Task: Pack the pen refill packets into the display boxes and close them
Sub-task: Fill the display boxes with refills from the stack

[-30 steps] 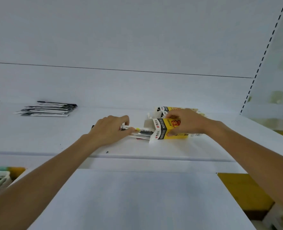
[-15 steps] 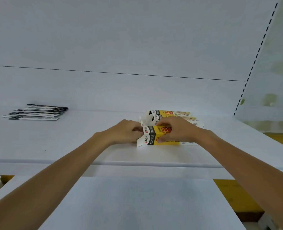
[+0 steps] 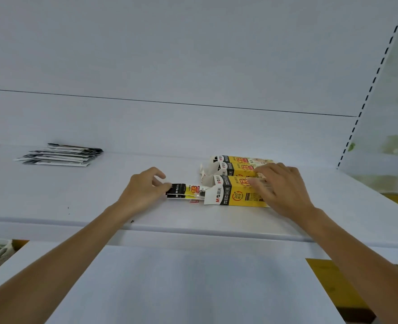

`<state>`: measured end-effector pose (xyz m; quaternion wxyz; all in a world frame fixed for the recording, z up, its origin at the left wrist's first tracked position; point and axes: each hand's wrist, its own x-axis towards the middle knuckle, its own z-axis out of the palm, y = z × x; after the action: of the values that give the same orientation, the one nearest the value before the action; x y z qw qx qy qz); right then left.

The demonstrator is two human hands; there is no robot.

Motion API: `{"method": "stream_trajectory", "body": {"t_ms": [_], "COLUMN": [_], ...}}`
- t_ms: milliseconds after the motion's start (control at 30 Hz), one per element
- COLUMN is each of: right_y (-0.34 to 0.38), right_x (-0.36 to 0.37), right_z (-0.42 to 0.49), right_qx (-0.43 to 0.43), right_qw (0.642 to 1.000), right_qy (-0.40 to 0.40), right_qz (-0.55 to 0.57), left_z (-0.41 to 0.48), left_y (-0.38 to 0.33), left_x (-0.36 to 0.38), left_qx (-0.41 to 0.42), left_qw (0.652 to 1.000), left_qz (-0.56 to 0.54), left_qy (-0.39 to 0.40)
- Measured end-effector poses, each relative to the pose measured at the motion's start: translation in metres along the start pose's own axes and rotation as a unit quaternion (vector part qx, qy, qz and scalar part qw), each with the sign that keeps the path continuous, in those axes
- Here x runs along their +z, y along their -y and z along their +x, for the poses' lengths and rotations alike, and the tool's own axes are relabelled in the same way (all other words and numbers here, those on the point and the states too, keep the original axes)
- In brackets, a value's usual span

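The left hand point(image 3: 144, 191) is pinching slim black-and-yellow refill packets point(image 3: 185, 191) into the yellow cardboard display box point(image 3: 235, 195), the right hand point(image 3: 284, 188) pressing it flat-fingered; pushing them fully home seems next.

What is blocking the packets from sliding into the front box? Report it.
Nothing visible. The left hand pinches the packets, whose right end passes behind the open flap of the front box; the right hand rests on that box. Its inside is hidden.

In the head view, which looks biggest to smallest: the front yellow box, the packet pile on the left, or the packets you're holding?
Tied first: front display box and packet pile, about alike; pile is farther, so unsure.
Smallest: held packets.
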<state>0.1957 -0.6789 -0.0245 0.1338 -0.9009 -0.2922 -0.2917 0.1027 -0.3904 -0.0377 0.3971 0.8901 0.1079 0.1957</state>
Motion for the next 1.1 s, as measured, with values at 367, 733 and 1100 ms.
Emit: {"method": "stream_trajectory", "body": {"t_ms": [367,733,1100], "right_y": [-0.006,-0.012,-0.023], "right_x": [0.012,0.017,0.015], "right_z": [-0.008,-0.010,-0.008], "right_qx": [0.005,0.109,0.281], "right_qw": [0.999,0.988,0.958], "right_qy": [-0.036,-0.097,-0.058], "right_qz": [-0.005,-0.052,0.017], "left_z": [-0.003,-0.006,-0.001], "left_y": [-0.048,-0.043,-0.042], "left_x": [0.049,0.053,0.063], "left_qx": [0.113,0.153,0.192], "left_qw": [0.980,0.974,0.957], "left_qz": [0.020,0.080,0.159], "left_qy": [0.162,0.149,0.151]}}
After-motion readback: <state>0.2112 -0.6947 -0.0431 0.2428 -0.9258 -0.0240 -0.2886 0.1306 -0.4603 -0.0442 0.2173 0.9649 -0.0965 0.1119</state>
